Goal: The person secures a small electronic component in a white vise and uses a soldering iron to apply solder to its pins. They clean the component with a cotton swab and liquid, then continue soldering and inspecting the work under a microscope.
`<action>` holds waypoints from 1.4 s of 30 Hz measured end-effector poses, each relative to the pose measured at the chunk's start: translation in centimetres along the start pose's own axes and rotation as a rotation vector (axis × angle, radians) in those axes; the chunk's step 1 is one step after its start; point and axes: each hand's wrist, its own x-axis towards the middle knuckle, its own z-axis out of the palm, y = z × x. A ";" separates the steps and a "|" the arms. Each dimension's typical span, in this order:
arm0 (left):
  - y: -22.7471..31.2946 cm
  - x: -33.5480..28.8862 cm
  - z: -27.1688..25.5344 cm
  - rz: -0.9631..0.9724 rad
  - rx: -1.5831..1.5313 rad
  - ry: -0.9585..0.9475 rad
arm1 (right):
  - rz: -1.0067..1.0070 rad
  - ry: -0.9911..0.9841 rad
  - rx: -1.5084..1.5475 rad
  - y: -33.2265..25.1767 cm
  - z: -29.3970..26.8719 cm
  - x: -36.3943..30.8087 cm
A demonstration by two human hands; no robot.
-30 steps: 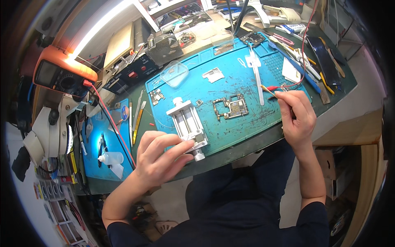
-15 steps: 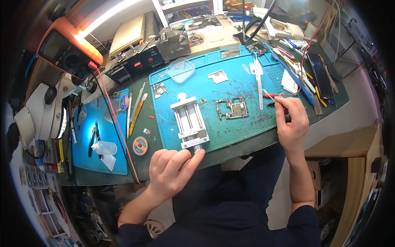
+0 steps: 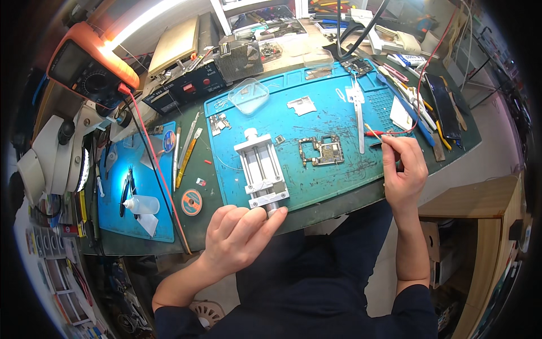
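Observation:
My left hand (image 3: 240, 234) is closed, thumb and fingers pinching the round knob (image 3: 272, 208) at the near end of a silver screw clamp (image 3: 261, 165), a circuit-board holder with two rails. The clamp lies on the blue work mat (image 3: 231, 186). At the mat's right side my right hand (image 3: 405, 169) pinches a thin pale stick (image 3: 370, 129); its tip is too small to make out. Just beyond those fingers lies a red clip (image 3: 373, 134) on a lead. Between the hands a phone circuit board (image 3: 322, 151) rests flat, with a small square chip (image 3: 279, 139) by the clamp.
Metal tweezers (image 3: 361, 127) lie beyond the board, near a silver shield plate (image 3: 301, 105) and a clear plastic box (image 3: 249, 96). An orange multimeter (image 3: 93, 68) stands at left, its leads crossing the bench. A solder wire spool (image 3: 191, 202) and dropper bottle (image 3: 142, 204) sit left of the clamp.
The view has shifted slightly. Both hands keep their grips in nearly the same places, the left still on the knob, the right still on the stick.

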 end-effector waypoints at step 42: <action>0.0 -0.6 0.1 -0.048 -0.024 0.025 | 0.089 -0.100 -0.111 -0.6 0.3 0.4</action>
